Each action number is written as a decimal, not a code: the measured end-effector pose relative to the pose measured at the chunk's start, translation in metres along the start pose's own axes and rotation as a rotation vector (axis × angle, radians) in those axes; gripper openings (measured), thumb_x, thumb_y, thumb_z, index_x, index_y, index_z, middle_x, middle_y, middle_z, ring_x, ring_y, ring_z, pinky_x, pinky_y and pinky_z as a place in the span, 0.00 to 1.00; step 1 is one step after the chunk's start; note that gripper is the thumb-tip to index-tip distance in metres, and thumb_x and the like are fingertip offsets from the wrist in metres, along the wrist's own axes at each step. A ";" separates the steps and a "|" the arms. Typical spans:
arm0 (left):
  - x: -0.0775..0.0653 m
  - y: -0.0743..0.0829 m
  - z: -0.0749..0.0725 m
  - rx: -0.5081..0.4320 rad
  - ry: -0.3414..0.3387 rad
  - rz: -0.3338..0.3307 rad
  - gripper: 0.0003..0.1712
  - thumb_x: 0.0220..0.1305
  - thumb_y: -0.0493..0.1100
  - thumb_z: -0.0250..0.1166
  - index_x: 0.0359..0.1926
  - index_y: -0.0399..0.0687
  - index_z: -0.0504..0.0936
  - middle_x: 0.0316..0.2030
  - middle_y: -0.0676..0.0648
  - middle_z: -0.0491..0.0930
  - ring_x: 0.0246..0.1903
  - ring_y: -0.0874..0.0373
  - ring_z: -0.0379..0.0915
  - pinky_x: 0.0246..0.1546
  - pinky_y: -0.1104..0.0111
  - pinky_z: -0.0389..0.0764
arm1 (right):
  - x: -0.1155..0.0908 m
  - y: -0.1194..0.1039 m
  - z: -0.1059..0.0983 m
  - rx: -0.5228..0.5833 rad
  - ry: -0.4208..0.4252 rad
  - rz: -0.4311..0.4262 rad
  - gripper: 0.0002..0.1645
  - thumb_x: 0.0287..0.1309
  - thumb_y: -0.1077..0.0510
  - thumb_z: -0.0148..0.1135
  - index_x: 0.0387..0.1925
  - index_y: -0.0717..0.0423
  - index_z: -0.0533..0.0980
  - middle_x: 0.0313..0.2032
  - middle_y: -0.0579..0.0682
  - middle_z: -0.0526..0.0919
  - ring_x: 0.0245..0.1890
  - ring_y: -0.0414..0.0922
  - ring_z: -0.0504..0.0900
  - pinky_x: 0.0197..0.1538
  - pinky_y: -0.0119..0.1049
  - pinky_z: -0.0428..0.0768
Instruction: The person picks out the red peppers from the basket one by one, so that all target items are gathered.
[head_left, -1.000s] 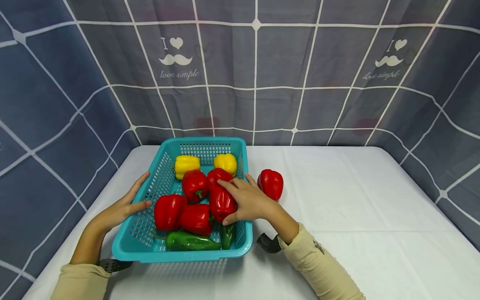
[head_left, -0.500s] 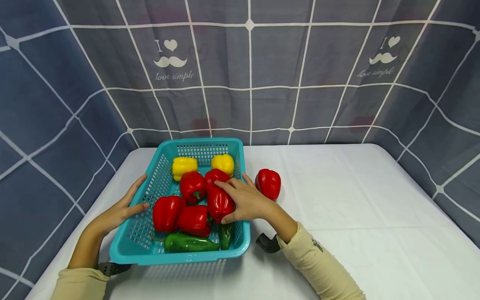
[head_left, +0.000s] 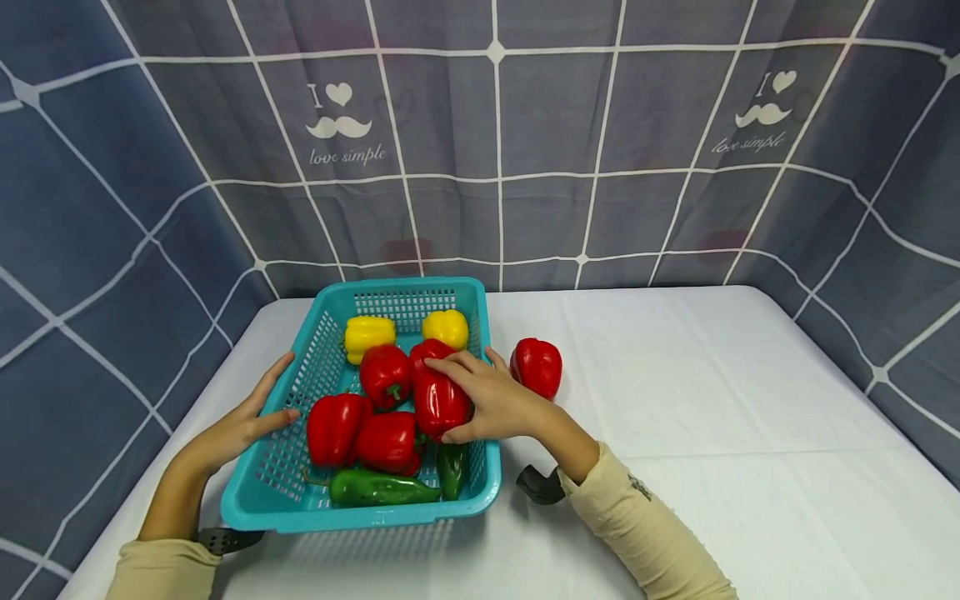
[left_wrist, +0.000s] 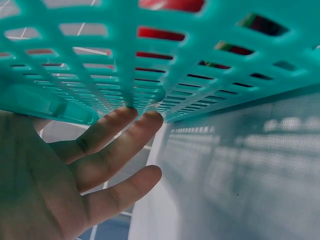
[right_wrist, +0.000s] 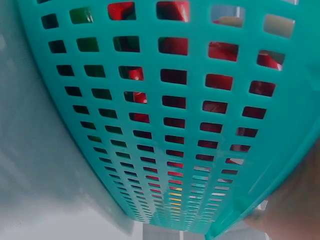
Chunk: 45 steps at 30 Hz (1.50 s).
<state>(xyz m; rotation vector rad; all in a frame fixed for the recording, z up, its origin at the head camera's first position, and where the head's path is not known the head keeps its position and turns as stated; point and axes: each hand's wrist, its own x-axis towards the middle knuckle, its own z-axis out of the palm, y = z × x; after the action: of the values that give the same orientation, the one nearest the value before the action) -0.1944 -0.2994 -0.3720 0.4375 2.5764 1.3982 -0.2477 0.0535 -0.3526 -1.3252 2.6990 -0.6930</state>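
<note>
At the left rim of the turquoise plastic basket (head_left: 360, 521) my left hand (head_left: 232, 429) rests, its thumb over the edge. In the left wrist view, fingers (left_wrist: 117, 150) lie fairly straight along the outside of the mesh wall. My right hand (head_left: 498, 400) reaches over the right rim and grips a red bell pepper (head_left: 438, 408) inside the basket. The right wrist view mostly shows the basket wall (right_wrist: 195, 65), with the hand partly hidden. Around the held pepper lie several red bell peppers (head_left: 387, 375), two yellow ones (head_left: 369, 335), and long green peppers (head_left: 382, 487).
Another red bell pepper (head_left: 537, 367) lies on the white tablecloth (head_left: 697, 392), just right of the basket and close to my right hand. Grey checked curtains (head_left: 555, 117) enclose the table at the back and both sides.
The whole view has shifted slightly. Both hands keep the same places, the right one on the same red bell pepper.
</note>
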 end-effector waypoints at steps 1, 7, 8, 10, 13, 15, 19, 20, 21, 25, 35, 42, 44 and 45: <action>0.000 0.000 0.000 0.002 0.000 0.002 0.46 0.64 0.40 0.49 0.70 0.51 0.26 0.67 0.27 0.32 0.57 0.24 0.48 0.37 0.52 0.79 | 0.000 0.000 -0.001 0.008 0.007 -0.005 0.54 0.39 0.45 0.71 0.67 0.45 0.54 0.60 0.50 0.63 0.61 0.46 0.62 0.65 0.59 0.48; 0.001 0.001 0.000 0.022 0.005 0.006 0.46 0.64 0.40 0.49 0.70 0.50 0.26 0.67 0.28 0.32 0.58 0.26 0.47 0.41 0.46 0.75 | -0.005 0.001 -0.006 0.042 0.062 -0.034 0.55 0.38 0.46 0.72 0.67 0.47 0.54 0.60 0.49 0.63 0.61 0.46 0.62 0.63 0.58 0.54; 0.001 0.001 0.000 0.021 0.005 0.004 0.46 0.64 0.40 0.49 0.70 0.50 0.26 0.67 0.28 0.32 0.58 0.26 0.47 0.41 0.46 0.75 | -0.006 0.002 -0.007 0.046 0.073 -0.039 0.55 0.38 0.46 0.72 0.67 0.47 0.54 0.60 0.49 0.63 0.60 0.46 0.62 0.63 0.58 0.55; 0.001 0.000 0.000 0.023 0.006 0.000 0.46 0.64 0.40 0.49 0.70 0.51 0.26 0.67 0.28 0.33 0.58 0.26 0.47 0.41 0.47 0.76 | -0.007 0.003 -0.010 0.060 0.095 -0.047 0.55 0.38 0.46 0.72 0.67 0.47 0.55 0.61 0.48 0.63 0.60 0.45 0.62 0.63 0.56 0.57; 0.000 -0.001 -0.001 0.012 0.004 -0.004 0.46 0.64 0.40 0.49 0.70 0.52 0.26 0.67 0.28 0.33 0.58 0.26 0.49 0.38 0.51 0.78 | -0.009 0.003 -0.014 0.092 0.127 -0.061 0.53 0.38 0.47 0.72 0.66 0.48 0.56 0.61 0.48 0.63 0.60 0.45 0.62 0.61 0.52 0.62; 0.000 -0.002 -0.001 0.015 0.004 -0.006 0.46 0.64 0.40 0.49 0.70 0.52 0.26 0.67 0.28 0.34 0.58 0.26 0.49 0.39 0.51 0.78 | -0.011 0.003 -0.017 0.121 0.143 -0.063 0.53 0.37 0.48 0.72 0.66 0.47 0.57 0.61 0.48 0.62 0.60 0.45 0.62 0.58 0.48 0.68; 0.000 -0.003 -0.001 0.018 0.006 -0.003 0.46 0.64 0.40 0.49 0.70 0.53 0.26 0.67 0.28 0.34 0.57 0.27 0.49 0.39 0.52 0.78 | -0.014 0.002 -0.023 0.177 0.161 -0.058 0.53 0.36 0.50 0.73 0.65 0.46 0.58 0.61 0.47 0.62 0.60 0.45 0.62 0.50 0.40 0.77; 0.000 -0.004 -0.001 0.021 0.007 -0.001 0.46 0.64 0.40 0.49 0.70 0.53 0.26 0.67 0.28 0.34 0.57 0.27 0.49 0.39 0.52 0.78 | -0.015 0.002 -0.025 0.186 0.165 -0.056 0.53 0.36 0.50 0.74 0.65 0.46 0.58 0.61 0.47 0.62 0.59 0.45 0.62 0.48 0.39 0.78; 0.000 -0.004 -0.001 0.020 0.007 0.002 0.46 0.64 0.40 0.49 0.70 0.53 0.26 0.67 0.27 0.35 0.57 0.27 0.50 0.39 0.51 0.79 | -0.016 0.002 -0.026 0.192 0.169 -0.054 0.53 0.36 0.50 0.74 0.65 0.46 0.58 0.61 0.47 0.62 0.59 0.45 0.62 0.47 0.39 0.78; 0.000 -0.004 -0.001 0.030 0.008 0.006 0.46 0.64 0.39 0.49 0.70 0.53 0.26 0.67 0.28 0.34 0.57 0.27 0.49 0.41 0.47 0.76 | -0.020 0.005 -0.031 0.194 0.193 -0.055 0.52 0.36 0.51 0.74 0.65 0.48 0.59 0.61 0.48 0.63 0.59 0.46 0.64 0.46 0.38 0.79; 0.001 -0.003 -0.001 0.009 0.001 -0.004 0.46 0.64 0.40 0.49 0.70 0.53 0.26 0.67 0.28 0.33 0.57 0.25 0.49 0.37 0.51 0.79 | -0.027 0.021 -0.039 0.251 0.213 -0.027 0.52 0.37 0.52 0.74 0.65 0.49 0.58 0.60 0.48 0.63 0.58 0.46 0.66 0.47 0.39 0.79; 0.002 -0.004 -0.001 -0.012 -0.004 -0.003 0.46 0.64 0.39 0.49 0.70 0.53 0.25 0.67 0.26 0.34 0.56 0.24 0.51 0.34 0.55 0.81 | -0.030 0.028 -0.042 0.336 0.207 -0.019 0.51 0.38 0.54 0.73 0.65 0.46 0.58 0.59 0.48 0.63 0.58 0.47 0.65 0.48 0.42 0.78; 0.002 -0.004 -0.002 -0.017 -0.004 -0.004 0.46 0.64 0.39 0.49 0.70 0.53 0.25 0.66 0.26 0.35 0.55 0.23 0.52 0.33 0.56 0.81 | -0.032 0.030 -0.044 0.343 0.210 -0.011 0.50 0.38 0.55 0.73 0.65 0.46 0.58 0.59 0.49 0.63 0.58 0.48 0.65 0.48 0.44 0.78; 0.002 -0.004 -0.002 -0.020 -0.003 -0.004 0.46 0.64 0.39 0.49 0.70 0.53 0.25 0.66 0.26 0.35 0.55 0.23 0.52 0.32 0.56 0.81 | -0.032 0.030 -0.044 0.343 0.214 -0.006 0.50 0.38 0.55 0.73 0.65 0.46 0.58 0.59 0.49 0.63 0.58 0.48 0.65 0.48 0.44 0.78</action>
<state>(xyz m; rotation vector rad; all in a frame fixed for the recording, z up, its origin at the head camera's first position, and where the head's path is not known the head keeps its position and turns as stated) -0.1977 -0.3024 -0.3749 0.4305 2.5567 1.4195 -0.2603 0.1106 -0.3300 -1.2341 2.5648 -1.2959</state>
